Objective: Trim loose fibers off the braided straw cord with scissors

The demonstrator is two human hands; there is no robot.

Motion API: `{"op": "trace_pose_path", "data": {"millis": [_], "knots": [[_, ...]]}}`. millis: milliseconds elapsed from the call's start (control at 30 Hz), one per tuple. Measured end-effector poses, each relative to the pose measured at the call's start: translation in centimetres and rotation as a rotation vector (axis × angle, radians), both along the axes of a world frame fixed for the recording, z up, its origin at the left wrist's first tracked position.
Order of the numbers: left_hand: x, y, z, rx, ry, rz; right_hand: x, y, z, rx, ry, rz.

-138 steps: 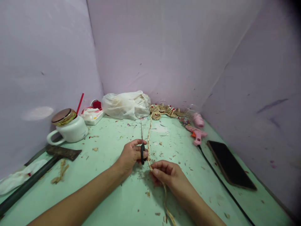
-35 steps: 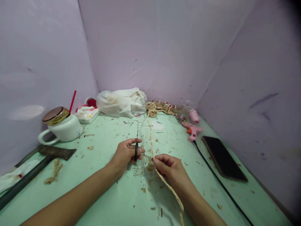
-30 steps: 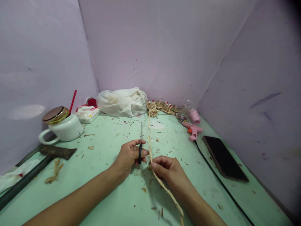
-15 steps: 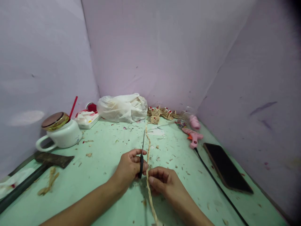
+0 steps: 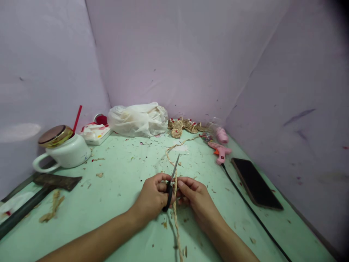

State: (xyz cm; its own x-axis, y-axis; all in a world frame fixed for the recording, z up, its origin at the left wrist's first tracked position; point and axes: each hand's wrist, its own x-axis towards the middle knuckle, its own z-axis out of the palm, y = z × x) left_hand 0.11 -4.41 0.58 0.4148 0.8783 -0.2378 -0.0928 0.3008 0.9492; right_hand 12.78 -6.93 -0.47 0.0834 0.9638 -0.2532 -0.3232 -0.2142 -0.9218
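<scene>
My left hand [image 5: 152, 196] is closed around black-handled scissors [image 5: 171, 182], whose thin blades point up and away over the green table [image 5: 109, 189]. Right beside it, my right hand [image 5: 194, 196] pinches a tan braided rope [image 5: 174, 214]. The rope runs between my two hands, curves away toward the back of the table and trails down to the near edge. The scissor blades lie against the rope just beyond my fingers.
A white mug with a gold lid [image 5: 61, 149], an axe [image 5: 32, 200] and rope scraps lie at the left. A plastic bag [image 5: 137, 119], woven rope pieces [image 5: 182, 125], a pink glue gun [image 5: 219, 152] with a black cord and a phone [image 5: 255, 183] lie behind and to the right.
My hands have come together, and the scissors have tilted to the right across the rope. The rope's far part has gone slack and curved. The view has shifted slightly.
</scene>
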Motion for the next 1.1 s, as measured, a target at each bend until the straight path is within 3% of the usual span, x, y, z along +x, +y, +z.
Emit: {"op": "trace_pose_path", "data": {"millis": [333, 500, 600, 867, 967, 1100], "knots": [[-0.1, 0.1, -0.2, 0.041, 0.031, -0.019, 0.0, -0.1, 0.2, 0.028, 0.032, 0.012], [-1.1, 1.6, 0.3, 0.088, 0.084, 0.216, -0.1, -0.6, 0.9, -0.016, 0.080, 0.052], [-1.8, 2.9, 0.4, 0.054, -0.017, 0.280, -0.2, -0.8, 1.0, -0.040, 0.053, 0.099], [-3.2, 4.5, 1.4, -0.010, -0.323, 0.277, -0.9, -1.3, 0.4, -0.119, 0.048, 0.309], [-3.6, 4.8, 1.8, -0.006, -0.244, 0.286, -1.0, -1.4, 0.3, -0.088, 0.055, 0.366], [-3.4, 4.8, 1.2, -0.012, -0.122, 0.372, -0.9, -1.4, 0.1, -0.035, 0.042, 0.342]]}}
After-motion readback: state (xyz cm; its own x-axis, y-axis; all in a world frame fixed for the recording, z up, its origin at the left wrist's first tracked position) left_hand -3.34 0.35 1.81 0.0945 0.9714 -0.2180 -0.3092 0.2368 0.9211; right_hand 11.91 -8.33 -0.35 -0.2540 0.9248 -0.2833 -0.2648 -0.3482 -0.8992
